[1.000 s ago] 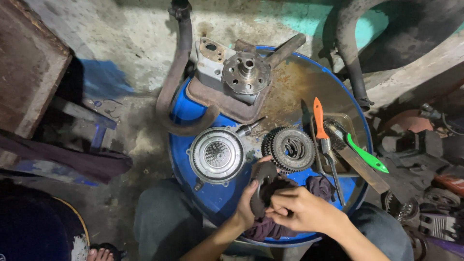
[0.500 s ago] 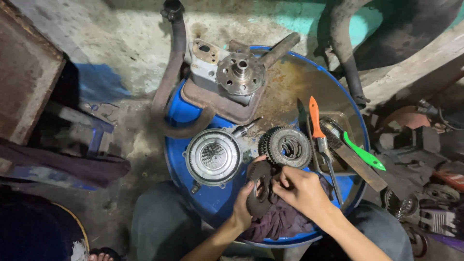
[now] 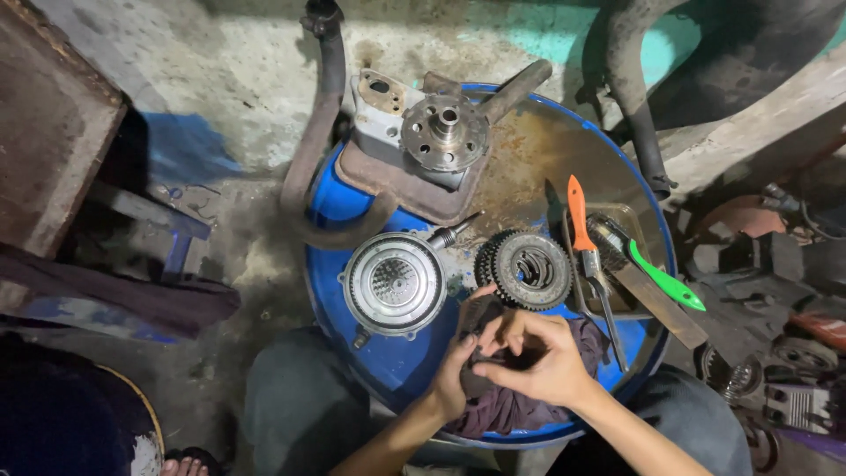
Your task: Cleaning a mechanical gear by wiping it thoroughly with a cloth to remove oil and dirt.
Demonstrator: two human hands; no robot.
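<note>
Seen from above: both hands at the near edge of a blue drum top (image 3: 352, 353), left hand (image 3: 454, 383) cradling a dark rag (image 3: 511, 405), right hand (image 3: 538, 357) pinching it closed, seemingly wiping a hidden part. Beside them, toothed gear (image 3: 527, 269) and round clutch hub (image 3: 393, 284).

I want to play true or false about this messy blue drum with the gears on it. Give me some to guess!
1. Both hands hold a dark part over a purple rag. True: the left hand and right hand meet on it.
2. The toothed gear stack lies to the right of the round silver clutch housing. True.
3. The orange-handled pliers are in the right hand. False: they lie on the blue drum.
4. The brush has a red handle. False: it is green.
5. The drum top is spotless. False: it looks rusty and stained.
</note>
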